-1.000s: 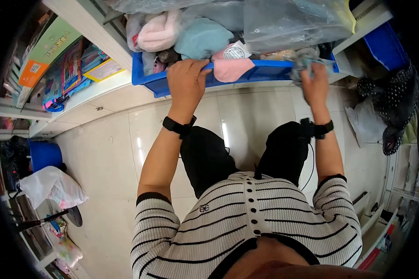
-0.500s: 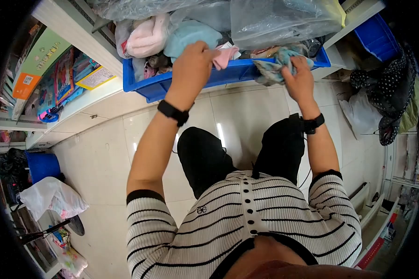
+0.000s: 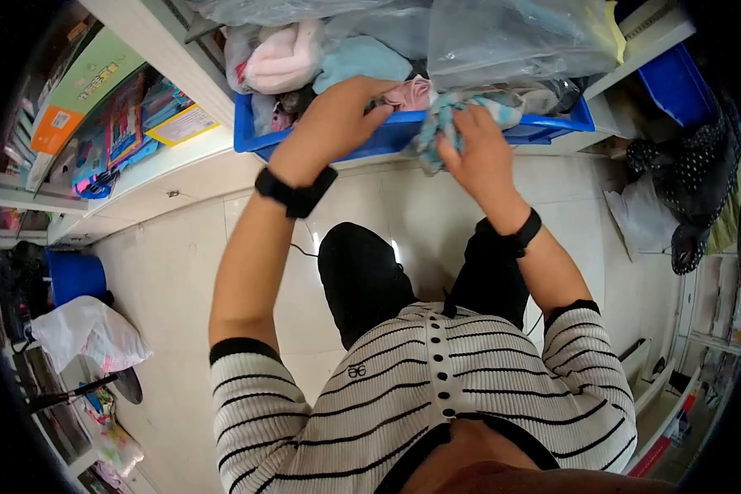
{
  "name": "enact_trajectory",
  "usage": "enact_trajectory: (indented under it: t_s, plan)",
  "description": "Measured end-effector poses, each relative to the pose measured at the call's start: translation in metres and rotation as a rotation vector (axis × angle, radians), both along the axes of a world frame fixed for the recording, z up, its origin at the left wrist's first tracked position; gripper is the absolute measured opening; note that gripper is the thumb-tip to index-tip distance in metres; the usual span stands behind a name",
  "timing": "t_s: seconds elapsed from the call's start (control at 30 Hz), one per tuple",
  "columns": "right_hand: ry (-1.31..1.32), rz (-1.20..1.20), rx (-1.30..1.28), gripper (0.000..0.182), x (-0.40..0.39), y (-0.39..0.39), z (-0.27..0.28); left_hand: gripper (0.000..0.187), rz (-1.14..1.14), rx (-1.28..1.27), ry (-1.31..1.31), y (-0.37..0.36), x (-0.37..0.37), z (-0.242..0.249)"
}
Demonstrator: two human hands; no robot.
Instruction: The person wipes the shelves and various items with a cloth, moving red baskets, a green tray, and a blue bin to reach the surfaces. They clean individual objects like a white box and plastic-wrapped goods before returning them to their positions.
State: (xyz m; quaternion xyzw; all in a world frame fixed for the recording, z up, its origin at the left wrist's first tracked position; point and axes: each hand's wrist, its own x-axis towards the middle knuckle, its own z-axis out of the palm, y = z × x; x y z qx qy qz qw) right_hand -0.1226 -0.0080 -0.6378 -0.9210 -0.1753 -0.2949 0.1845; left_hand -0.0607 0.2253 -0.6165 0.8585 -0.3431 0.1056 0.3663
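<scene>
My left hand (image 3: 331,123) is over the near rim of the blue plastic bin (image 3: 354,146), fingers apart at the left edge of a dusty-pink cloth (image 3: 409,95) that lies inside. A crumpled blue, white and grey patterned cloth (image 3: 438,130) is gripped in my right hand (image 3: 479,156); it hangs over the bin's front wall. Behind my left hand are a light-blue fabric piece (image 3: 361,62) and a fluffy pale-pink item (image 3: 284,59). The exact fabric kinds cannot be made out.
Clear plastic bags (image 3: 519,41) cover the back of the bin. Packaged goods (image 3: 123,123) stand on the white shelf at left. A white plastic bag (image 3: 90,333) is at lower left, and a black dotted cloth (image 3: 683,165) hangs at right. My knees are below the bin.
My right hand has moved left with the patterned cloth, close to the left hand. The pink cloth, earlier draped over the rim at my left fingers, now lies inside the bin.
</scene>
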Motion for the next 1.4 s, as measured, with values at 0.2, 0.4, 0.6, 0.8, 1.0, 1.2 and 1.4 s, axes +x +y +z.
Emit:
enact_trajectory:
  t_s: [0.2, 0.4, 0.6, 0.8, 1.0, 1.2, 1.4]
  plan:
    - [0.068, 0.079, -0.093, 0.048, 0.001, 0.092, 0.0, 0.038, 0.858, -0.258, -0.493, 0.059, -0.048, -0.046]
    - [0.046, 0.181, -0.125, 0.044, 0.002, 0.157, 0.0, 0.046, 0.762, -0.918, 0.204, 0.076, -0.057, -0.078]
    - [-0.035, 0.272, -0.204, 0.033, 0.008, 0.222, 0.0, 0.065, 0.484, -1.493, 0.553, 0.088, -0.071, -0.075]
    - [0.133, 0.432, -0.257, 0.025, 0.029, 0.245, 0.039, 0.073, 0.519, -1.518, 0.611, 0.079, -0.087, -0.076]
    - [0.097, 0.398, -0.242, 0.022, 0.078, 0.27, 0.035, 0.068, 0.489, -1.451, 0.407, 0.075, -0.088, -0.079]
    - [-0.005, 0.346, -0.198, 0.017, 0.123, 0.271, 0.012, 0.062, 0.605, -1.195, 0.365, 0.077, -0.103, -0.064]
    - [0.036, 0.67, -0.164, 0.016, 0.101, 0.232, 0.018, 0.06, 0.6, -1.226, 0.371, 0.079, -0.095, -0.079]
